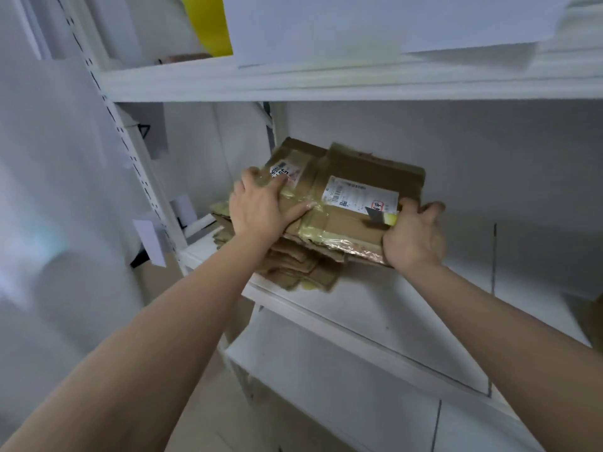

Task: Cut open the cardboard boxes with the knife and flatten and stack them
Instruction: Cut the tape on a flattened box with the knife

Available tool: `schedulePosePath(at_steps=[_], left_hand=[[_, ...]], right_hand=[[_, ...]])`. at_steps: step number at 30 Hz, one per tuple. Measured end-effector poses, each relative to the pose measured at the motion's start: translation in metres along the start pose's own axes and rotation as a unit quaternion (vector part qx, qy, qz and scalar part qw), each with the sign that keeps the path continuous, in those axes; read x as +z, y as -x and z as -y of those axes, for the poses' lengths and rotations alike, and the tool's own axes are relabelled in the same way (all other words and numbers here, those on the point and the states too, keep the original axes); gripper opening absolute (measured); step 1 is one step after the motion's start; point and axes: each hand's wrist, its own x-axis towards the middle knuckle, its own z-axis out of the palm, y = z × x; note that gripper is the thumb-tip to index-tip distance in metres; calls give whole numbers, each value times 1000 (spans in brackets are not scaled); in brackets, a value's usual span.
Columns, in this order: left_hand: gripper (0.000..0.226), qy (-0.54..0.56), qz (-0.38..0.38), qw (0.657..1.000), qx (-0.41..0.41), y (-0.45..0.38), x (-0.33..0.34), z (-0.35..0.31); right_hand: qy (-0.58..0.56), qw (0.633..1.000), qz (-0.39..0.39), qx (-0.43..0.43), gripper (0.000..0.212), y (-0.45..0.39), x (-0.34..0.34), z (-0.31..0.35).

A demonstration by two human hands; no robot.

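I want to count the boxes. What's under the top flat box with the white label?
Under the top flattened box lies a pile of more flattened cardboard on the white shelf. Only its edges show, so no exact count.

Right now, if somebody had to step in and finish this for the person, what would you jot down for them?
Left hand: open, palm pressing flat on the top flattened box.
Right hand: grip closed on the yellow-handled knife, blade exposed over the cardboard, while also clutching that box's right edge.
Stack of flattened boxes sits on the white shelf, edges uneven.
Done: several boxes flattened and piled.
Left: square up the pile; no uncut boxes clearly in view. Mind the blade.
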Motion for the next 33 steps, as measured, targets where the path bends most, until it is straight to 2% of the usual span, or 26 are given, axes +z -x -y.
schedulePosePath(at_steps=[5,11,14,16,18,20,22,25,27,30,33], left_hand=[[80,1,0,1000,22,-67,0,77],[87,37,43,998,23,-111,15,129],[81,58,134,989,8,-108,43,146],[82,80,223,971,18,-100,63,152],[82,92,294,951,31,-96,74,155],[84,88,309,946,34,-102,73,155],[87,52,283,956,52,-110,61,148],[92,20,279,952,128,-120,50,128],[95,10,315,934,165,-117,55,117],[97,-20,374,911,172,-97,88,110],[99,-70,369,902,211,-69,124,110]], right_hand=[[-3,1000,7,19,47,-15,31,87],[20,999,22,28,45,-27,67,137],[49,995,76,41,43,-23,88,137],[101,985,124,61,43,-19,98,129],[170,977,123,50,42,-21,98,126],[210,974,88,11,40,-31,94,129],[197,976,82,-36,46,-43,93,135],[192,966,146,-94,63,-58,103,142],[179,959,197,-100,68,-62,110,138],[161,954,242,-74,64,-53,132,109],[177,949,249,-75,63,-28,162,75]])
